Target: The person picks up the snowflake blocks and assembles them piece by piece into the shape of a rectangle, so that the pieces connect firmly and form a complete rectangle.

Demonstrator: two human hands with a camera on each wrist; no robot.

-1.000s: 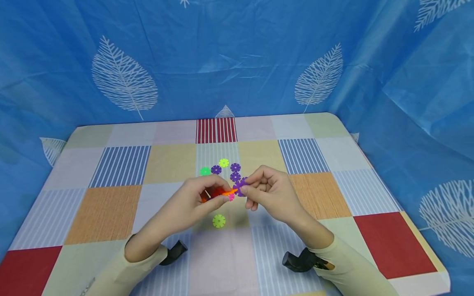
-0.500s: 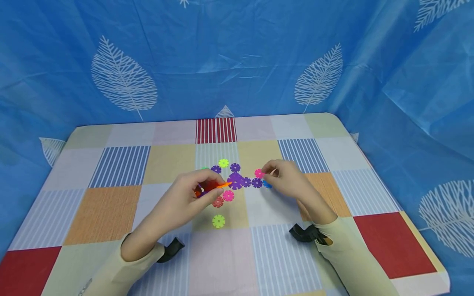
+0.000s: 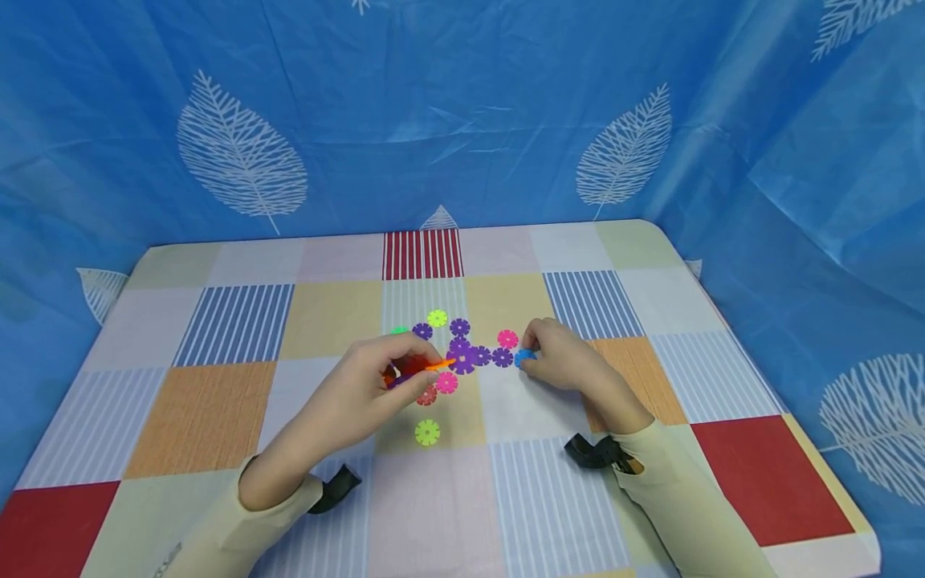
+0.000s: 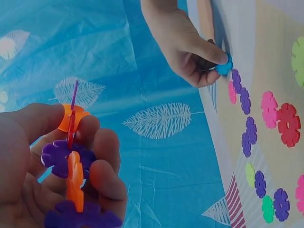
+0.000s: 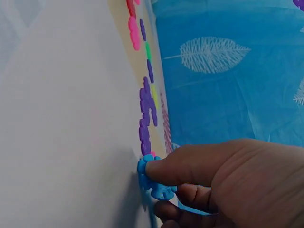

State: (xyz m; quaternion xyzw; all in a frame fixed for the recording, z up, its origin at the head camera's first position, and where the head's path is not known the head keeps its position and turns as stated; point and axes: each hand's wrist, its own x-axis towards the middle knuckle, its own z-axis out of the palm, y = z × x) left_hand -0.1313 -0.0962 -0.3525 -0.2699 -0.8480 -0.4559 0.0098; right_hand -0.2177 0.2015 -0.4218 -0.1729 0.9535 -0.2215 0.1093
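My left hand [image 3: 379,377] holds a chain of interlocking flower-shaped plastic discs [image 4: 75,178] in orange, purple and red, slotted into each other at angles. A purple disc [image 3: 464,361] stands at the chain's far end, next to an orange one [image 3: 439,364]. To the right, my right hand [image 3: 567,357] pinches a blue flower disc [image 5: 146,170] between thumb and fingers, low over the tablecloth. A second blue shape [image 5: 164,191] shows just below it in the right wrist view. Beside that hand lie a pink disc [image 3: 507,339] and a purple disc [image 3: 502,357].
Loose discs lie around the table's middle: a yellow disc [image 3: 437,318], a yellow-green one [image 3: 427,432], a red one [image 3: 426,395], a pink one [image 3: 447,383] and several purple ones. The patchwork tablecloth [image 3: 448,498] meets a blue leaf-print curtain [image 3: 448,120] behind.
My right hand has left the end of the chain and moved right, to the blue disc. It has shifted from beside the pink disc onto the blue one. My left hand drew slightly left.
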